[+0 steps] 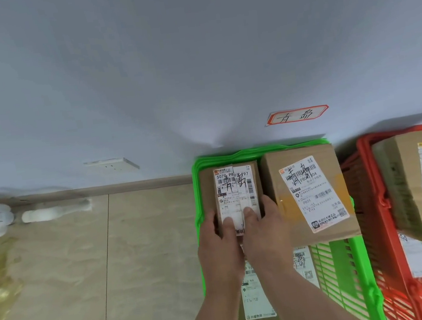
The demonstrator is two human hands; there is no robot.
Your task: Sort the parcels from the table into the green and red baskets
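both hands grip a narrow parcel (236, 197) inside the green basket (354, 261), left hand (217, 243) and right hand (266, 230) curled around its near end, thumbs on its label. a larger parcel (309, 194) lies just beside, the red basket (384, 244) further right.

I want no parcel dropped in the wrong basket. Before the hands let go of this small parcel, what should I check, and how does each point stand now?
1. Small parcel is over the green basket: ok.
2. Left hand and right hand both hold it: ok.
3. Its handwritten mark matches the wall sign: looks ok, writing partly blurred.
4. It clears the large box beside it: ok, close.
5. It rests flat on something: cannot tell.
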